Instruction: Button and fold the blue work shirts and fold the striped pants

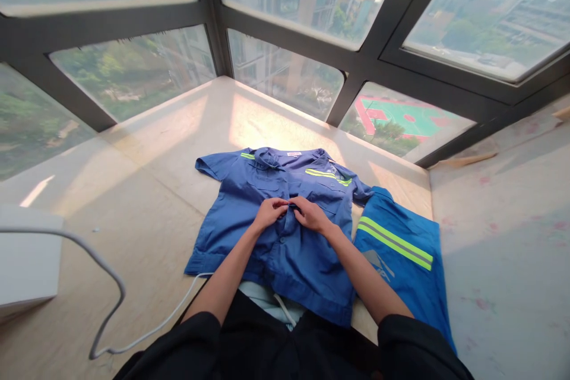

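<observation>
A blue short-sleeved work shirt [240,231] with yellow-green reflective strips lies spread out, collar away from me. Both hands meet at its front placket, about mid-chest. My left hand [271,212] pinches one edge of the placket. Close against it, my right hand [309,214] pinches the other side, thumb and fingers together on the cloth. Whatever small part sits between the fingertips is hidden. Lower on the placket a button [282,240] shows. To the right, partly beside the shirt, lies a brighter blue folded garment [401,231] with a wide reflective band.
The shirt rests on a pale window ledge [146,190] below dark-framed windows [285,41]. A white box [29,255] stands at the left, with a grey-white cable [116,285] looping from it toward my lap. A flower-patterned wall [503,249] bounds the right side.
</observation>
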`<state>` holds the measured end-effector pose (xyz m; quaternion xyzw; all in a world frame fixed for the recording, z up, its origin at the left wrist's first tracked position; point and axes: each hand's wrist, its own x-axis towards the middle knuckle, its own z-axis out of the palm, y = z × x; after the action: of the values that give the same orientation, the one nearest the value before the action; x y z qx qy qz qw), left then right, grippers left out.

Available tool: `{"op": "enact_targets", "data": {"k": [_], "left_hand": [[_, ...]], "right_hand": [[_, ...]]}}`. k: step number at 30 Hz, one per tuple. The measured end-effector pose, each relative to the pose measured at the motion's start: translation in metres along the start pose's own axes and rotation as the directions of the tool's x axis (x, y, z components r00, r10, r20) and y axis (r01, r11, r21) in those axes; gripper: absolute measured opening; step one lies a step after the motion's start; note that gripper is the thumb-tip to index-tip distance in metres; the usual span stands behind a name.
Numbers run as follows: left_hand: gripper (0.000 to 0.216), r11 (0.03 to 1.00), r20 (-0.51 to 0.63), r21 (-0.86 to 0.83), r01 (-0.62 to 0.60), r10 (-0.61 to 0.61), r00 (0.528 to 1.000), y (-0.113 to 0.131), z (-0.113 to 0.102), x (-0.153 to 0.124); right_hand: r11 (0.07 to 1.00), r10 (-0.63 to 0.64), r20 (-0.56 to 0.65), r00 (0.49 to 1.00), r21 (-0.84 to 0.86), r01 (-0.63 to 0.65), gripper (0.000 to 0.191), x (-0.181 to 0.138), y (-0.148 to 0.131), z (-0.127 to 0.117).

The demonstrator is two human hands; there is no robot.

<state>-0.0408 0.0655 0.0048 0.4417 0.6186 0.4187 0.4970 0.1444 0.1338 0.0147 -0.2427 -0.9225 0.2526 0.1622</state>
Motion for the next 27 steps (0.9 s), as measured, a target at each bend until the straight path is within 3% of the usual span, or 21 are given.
{"op": "enact_targets", "data": {"k": [7,15,27], "left_hand": [[0.023,0.991,0.034,-0.135,0.015,-0.011,0.999,-0.004,-0.003,0.001],[0.021,0.992,-0.029,-0.125,-0.017,0.013,0.999,-0.008,0.002,0.0],[0.025,0.998,0.02,-0.037,-0.044,0.044,0.999,0.002,-0.002,-0.004]], "right_hand": [[0.995,-0.005,-0.04,0.999,-0.104,0.001,0.014,-0.005,-0.003,0.001],[0.987,-0.091,-0.139,0.986,-0.141,0.071,0.02,-0.003,0.002,0.014],[0.998,-0.053,-0.217,0.975,-0.046,0.044,0.021,-0.011,0.008,0.029]]}}
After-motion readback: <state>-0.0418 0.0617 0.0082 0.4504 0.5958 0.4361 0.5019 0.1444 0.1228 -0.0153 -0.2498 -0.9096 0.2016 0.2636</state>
